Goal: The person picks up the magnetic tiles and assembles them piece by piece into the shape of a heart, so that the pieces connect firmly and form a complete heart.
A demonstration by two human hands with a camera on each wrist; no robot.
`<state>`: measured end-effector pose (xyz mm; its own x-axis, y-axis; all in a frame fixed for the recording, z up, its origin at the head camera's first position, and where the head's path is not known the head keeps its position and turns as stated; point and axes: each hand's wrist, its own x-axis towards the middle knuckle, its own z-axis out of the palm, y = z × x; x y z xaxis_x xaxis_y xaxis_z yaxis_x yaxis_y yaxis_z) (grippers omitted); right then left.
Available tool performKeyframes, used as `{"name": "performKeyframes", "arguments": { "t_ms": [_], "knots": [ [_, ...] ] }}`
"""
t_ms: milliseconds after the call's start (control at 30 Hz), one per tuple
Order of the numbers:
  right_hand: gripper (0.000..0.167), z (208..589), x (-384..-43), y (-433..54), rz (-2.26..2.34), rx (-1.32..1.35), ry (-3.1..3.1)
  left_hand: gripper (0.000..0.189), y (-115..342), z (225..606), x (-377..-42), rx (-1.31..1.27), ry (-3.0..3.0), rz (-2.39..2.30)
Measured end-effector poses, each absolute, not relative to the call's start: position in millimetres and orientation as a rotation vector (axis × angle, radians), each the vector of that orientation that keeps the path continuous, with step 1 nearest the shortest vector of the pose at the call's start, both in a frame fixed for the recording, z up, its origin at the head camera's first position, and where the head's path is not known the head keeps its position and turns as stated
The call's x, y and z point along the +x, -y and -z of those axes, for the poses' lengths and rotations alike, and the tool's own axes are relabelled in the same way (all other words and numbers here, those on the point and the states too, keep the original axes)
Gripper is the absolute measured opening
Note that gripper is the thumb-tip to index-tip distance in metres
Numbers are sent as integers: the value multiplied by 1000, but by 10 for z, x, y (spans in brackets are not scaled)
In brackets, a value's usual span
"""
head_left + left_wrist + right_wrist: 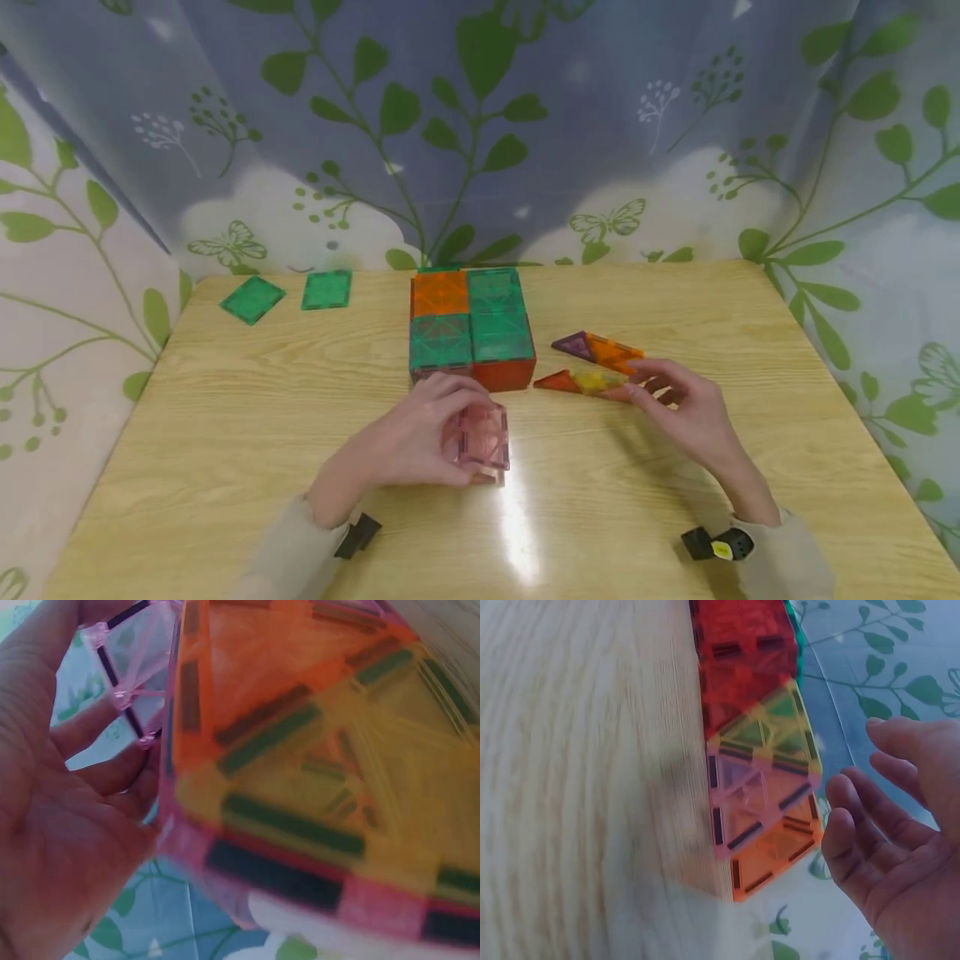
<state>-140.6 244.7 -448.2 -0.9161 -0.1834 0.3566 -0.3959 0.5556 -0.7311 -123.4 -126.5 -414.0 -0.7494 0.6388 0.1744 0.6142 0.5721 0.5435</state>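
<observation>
My left hand [416, 429] curls around a small block of clear pink magnetic tiles [486, 437] in front of the large tile box. In the left wrist view, a pink-framed panel [124, 694] shows behind the fingers, and orange and yellow tile faces [322, 765] loom close to the camera. My right hand [686, 408] hovers with bent, spread fingers at the right end of a low row with yellow [596, 382] and red triangular tiles. In the right wrist view, its fingers [855, 806] lie beside the yellow, pink and orange tiles [761, 787], not around them.
The large box [501, 373] has red sides and a green-and-orange top. Behind the yellow row lies a purple and orange piece [611, 352]. Two green square tiles [252, 300] are at the table's back left. A leaf-patterned curtain [480, 125] hangs behind the wooden table [225, 433].
</observation>
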Motion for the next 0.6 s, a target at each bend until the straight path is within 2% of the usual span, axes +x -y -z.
{"name": "performKeyframes", "arguments": {
  "t_ms": [133,367,600],
  "knots": [
    [34,4507,-1409,-2502,-1290,493,2597,60,1178,4154,-1243,1107,-2774,-737],
    [52,4568,-1440,-2488,-1059,774,2953,58,1149,4202,-1253,1129,-2800,-592],
    [59,4632,-1444,-2474,-918,767,3066,58,1153,4214,-1260,1016,-2713,-626]
  ]
}}
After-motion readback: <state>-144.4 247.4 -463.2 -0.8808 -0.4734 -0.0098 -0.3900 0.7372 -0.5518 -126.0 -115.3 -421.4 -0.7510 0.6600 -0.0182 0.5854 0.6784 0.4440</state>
